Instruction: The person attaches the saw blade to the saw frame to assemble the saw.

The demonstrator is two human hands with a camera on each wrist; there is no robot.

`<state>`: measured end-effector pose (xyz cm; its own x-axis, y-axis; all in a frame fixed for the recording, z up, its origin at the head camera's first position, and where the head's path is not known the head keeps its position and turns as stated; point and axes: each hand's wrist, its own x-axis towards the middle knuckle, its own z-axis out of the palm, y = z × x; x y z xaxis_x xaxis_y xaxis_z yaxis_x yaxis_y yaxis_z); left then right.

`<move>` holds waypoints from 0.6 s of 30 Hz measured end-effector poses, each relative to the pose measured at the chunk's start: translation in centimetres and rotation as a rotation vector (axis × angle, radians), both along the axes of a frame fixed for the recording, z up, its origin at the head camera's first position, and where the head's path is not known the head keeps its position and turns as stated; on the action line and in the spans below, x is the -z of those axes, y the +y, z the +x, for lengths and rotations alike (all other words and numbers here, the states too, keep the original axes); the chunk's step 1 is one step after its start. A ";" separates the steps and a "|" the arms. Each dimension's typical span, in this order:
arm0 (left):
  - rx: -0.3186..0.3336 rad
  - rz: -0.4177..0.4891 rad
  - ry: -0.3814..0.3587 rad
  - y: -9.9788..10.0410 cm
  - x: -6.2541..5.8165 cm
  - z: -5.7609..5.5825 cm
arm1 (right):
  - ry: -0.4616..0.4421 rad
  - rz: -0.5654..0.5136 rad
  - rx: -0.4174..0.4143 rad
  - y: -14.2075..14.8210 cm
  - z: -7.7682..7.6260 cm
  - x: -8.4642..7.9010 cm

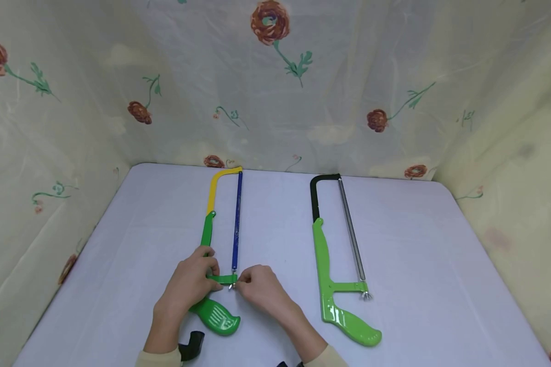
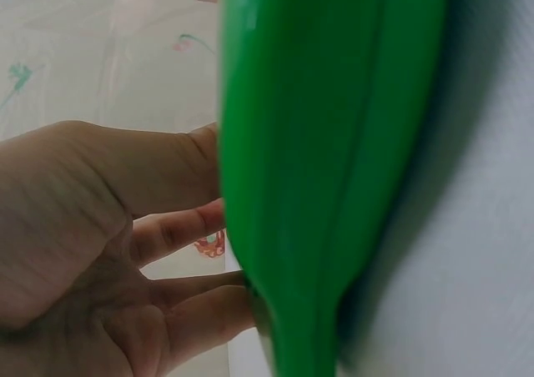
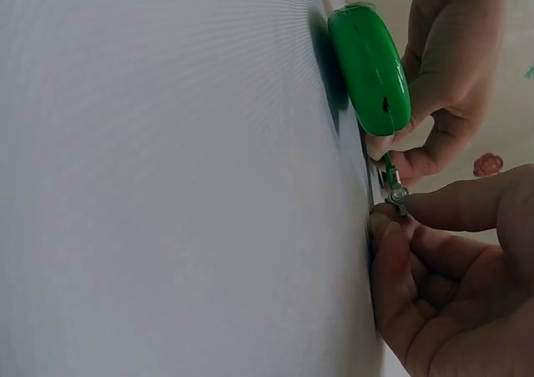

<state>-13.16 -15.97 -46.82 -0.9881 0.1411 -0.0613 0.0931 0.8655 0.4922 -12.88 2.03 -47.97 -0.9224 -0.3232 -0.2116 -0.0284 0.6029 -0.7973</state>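
On the left of the table lies a hacksaw (image 1: 206, 234) with a green handle, a yellow front frame and a blue blade (image 1: 236, 224). My left hand (image 1: 190, 278) holds its green frame near the short crossbar, thumb on one side and fingers on the other. At the crossbar's end, the fingertips of my right hand (image 1: 264, 288) pinch the small metal wing nut (image 3: 399, 195) below the blade. Close up in the left wrist view, the green handle (image 2: 309, 143) hides part of the left fingers.
A second hacksaw (image 1: 323, 255), light green with a black front frame and grey blade, lies to the right. Both lie on a white-covered table (image 1: 418, 244). Flower-patterned sheets (image 1: 330, 102) hang behind and at both sides. A black strap piece (image 1: 192, 345) is at the left wrist.
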 end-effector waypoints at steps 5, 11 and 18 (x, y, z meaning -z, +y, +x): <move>-0.003 0.001 0.000 0.0 0.0 0.0 | 0.022 0.014 -0.001 0.0 0.0 0.2; 0.001 0.004 -0.005 0.0 0.0 0.0 | 0.014 0.000 -0.008 -0.1 0.0 0.3; -0.002 -0.004 -0.008 0.0 0.2 0.0 | -0.026 -0.013 -0.007 0.1 0.1 0.0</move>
